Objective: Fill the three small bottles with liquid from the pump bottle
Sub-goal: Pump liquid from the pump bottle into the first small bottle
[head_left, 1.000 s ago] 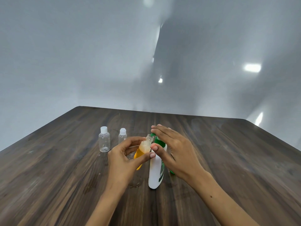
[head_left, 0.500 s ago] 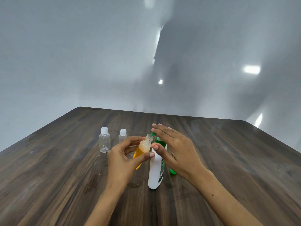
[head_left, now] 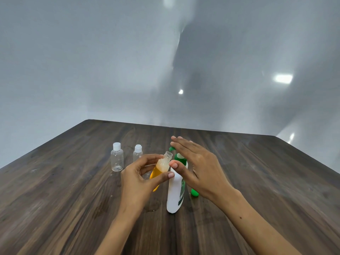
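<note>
Wooden table [head_left: 73, 208]: small bottle [head_left: 161, 167] tilted beneath pump spout [head_left: 171, 148]
Left hand [head_left: 137, 181] pinches it; right hand [head_left: 198, 166], fingers straight, lies over pump bottle [head_left: 175, 192]

Hidden or cut off, as we log it:
- pump bottle [head_left: 174, 196]: head mostly behind the right hand [head_left: 200, 170]; label print too small to read.
- green object [head_left: 194, 192]: largely behind the right hand, kind unclear.
- second capped bottle [head_left: 137, 153]: base behind the left hand [head_left: 137, 183].
- table [head_left: 55, 208]: near edge cropped.
</note>
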`<state>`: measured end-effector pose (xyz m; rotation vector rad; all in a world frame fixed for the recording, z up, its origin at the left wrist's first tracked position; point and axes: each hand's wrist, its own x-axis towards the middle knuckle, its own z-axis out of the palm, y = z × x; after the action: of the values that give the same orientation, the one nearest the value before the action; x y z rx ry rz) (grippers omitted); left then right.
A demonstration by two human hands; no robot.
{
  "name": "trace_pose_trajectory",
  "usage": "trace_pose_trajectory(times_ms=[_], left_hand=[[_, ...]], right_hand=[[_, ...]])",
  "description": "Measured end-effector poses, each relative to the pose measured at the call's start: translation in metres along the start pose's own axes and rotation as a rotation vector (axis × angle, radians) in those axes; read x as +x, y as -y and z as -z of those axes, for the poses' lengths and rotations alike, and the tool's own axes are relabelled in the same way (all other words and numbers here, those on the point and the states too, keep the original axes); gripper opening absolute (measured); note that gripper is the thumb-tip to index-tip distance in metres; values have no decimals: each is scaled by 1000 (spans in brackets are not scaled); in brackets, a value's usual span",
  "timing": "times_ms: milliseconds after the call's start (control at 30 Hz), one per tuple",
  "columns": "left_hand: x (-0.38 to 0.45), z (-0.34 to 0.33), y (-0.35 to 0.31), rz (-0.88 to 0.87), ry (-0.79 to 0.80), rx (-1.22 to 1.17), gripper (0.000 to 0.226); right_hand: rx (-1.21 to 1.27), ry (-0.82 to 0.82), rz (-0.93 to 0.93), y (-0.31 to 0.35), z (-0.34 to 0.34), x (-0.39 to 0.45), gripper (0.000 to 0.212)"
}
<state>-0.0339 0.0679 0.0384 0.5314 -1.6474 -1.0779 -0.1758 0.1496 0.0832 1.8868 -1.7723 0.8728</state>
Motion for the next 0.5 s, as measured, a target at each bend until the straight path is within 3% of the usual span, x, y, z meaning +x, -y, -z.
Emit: trace_pose_trajectory(times_ms=[500], left_hand=[[1, 2, -1, -11, -11, 9, 49]], right_hand=[[-10, 35, -16, 0, 4, -2, 86]])
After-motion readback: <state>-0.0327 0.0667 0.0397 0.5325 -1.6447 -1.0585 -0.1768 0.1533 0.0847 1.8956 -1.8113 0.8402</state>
